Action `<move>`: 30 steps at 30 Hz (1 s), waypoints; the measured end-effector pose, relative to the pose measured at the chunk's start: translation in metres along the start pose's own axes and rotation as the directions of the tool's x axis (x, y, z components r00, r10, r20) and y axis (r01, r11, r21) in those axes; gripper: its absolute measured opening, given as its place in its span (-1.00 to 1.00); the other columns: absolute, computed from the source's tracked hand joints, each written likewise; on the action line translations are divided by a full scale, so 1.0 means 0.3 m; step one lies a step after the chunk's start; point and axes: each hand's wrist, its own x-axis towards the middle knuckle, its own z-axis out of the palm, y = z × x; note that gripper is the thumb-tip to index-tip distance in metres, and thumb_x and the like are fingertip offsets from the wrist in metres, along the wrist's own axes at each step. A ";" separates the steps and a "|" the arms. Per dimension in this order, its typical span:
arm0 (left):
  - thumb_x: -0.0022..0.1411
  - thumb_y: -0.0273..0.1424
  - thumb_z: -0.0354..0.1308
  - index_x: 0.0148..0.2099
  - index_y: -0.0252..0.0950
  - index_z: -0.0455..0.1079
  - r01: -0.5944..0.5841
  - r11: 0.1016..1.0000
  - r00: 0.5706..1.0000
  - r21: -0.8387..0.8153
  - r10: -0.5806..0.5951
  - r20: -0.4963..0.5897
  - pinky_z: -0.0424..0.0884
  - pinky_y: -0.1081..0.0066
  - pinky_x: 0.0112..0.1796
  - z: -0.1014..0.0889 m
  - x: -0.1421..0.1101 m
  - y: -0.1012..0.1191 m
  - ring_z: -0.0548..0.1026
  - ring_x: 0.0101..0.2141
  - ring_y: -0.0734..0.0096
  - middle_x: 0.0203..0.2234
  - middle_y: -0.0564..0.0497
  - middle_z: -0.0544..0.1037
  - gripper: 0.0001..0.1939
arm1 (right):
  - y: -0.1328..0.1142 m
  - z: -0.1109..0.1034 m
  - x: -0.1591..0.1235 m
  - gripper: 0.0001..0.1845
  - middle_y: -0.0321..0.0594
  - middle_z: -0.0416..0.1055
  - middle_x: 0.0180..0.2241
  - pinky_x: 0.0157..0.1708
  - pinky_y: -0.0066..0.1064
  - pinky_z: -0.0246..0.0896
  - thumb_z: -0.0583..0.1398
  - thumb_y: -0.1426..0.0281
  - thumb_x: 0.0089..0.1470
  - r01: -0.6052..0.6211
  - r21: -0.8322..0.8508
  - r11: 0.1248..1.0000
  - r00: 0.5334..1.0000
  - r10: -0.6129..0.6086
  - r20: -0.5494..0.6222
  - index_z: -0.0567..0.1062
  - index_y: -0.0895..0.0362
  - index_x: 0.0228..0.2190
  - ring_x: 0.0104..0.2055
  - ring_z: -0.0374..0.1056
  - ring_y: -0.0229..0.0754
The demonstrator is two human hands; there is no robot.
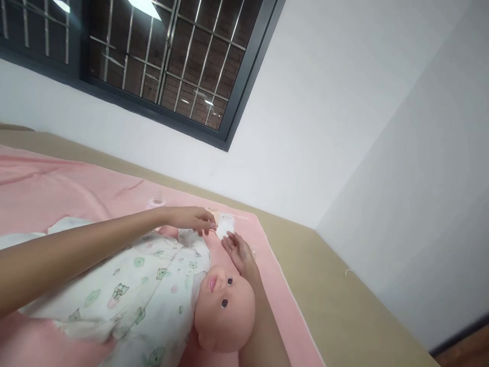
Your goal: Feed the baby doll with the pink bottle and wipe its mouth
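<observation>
A baby doll [225, 316] lies on its back in a white garment or wrap [153, 275] printed with green bears. My left hand [193, 219] reaches across above the doll's body, its fingers loosely bent and apart. Its fingertips are at the left edge of a small white item [226, 224], maybe a packet or folded tissue; whether they touch it I cannot tell. Beyond the doll's head, my right hand [239, 251] has its fingers stretched out at the near edge of that white item. Nothing visible is gripped in either hand.
Under the doll a pink sheet [282, 295] covers part of a beige surface [328, 285]. A baby bottle [156, 201] with a clear nipple is behind my left forearm. White walls [344, 76] and a barred window with a dark frame [225, 127] stand behind.
</observation>
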 end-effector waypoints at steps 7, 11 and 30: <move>0.12 0.00 0.09 0.26 -0.32 0.08 0.164 0.986 0.962 -0.023 -0.165 -0.216 0.35 0.32 -0.07 0.023 0.000 0.000 0.42 0.00 0.13 0.14 -0.24 0.30 -0.22 | -0.112 0.046 -0.062 -0.71 -0.12 0.52 -0.19 -0.24 -0.43 0.35 0.30 0.25 -0.03 -0.002 -0.185 0.983 0.950 0.060 0.307 0.57 0.17 -0.28 -0.28 0.42 -0.27; -0.02 0.06 0.20 0.30 -0.33 0.02 0.204 0.977 0.940 -0.060 -0.213 -0.266 0.33 0.33 -0.04 0.026 0.014 -0.011 0.37 0.06 0.08 0.16 -0.27 0.28 -0.04 | -0.177 0.106 -0.119 -0.67 -0.05 0.49 -0.08 -0.23 -0.41 0.31 0.31 0.21 -0.04 0.079 -0.289 0.954 0.847 0.089 0.524 0.59 0.19 -0.29 -0.26 0.41 -0.25; 0.06 -0.24 0.20 -0.26 -0.23 0.50 0.044 0.984 0.996 -0.175 -0.056 -0.064 0.32 0.52 -0.41 0.097 -0.157 0.096 0.48 -0.40 0.38 -0.36 0.08 0.57 -0.78 | -0.023 -0.017 -0.032 -0.64 -0.11 0.49 -0.11 0.11 -0.15 0.24 0.20 0.24 0.09 -0.125 -0.224 0.967 0.914 0.200 0.353 0.44 0.13 -0.10 -0.08 0.44 -0.13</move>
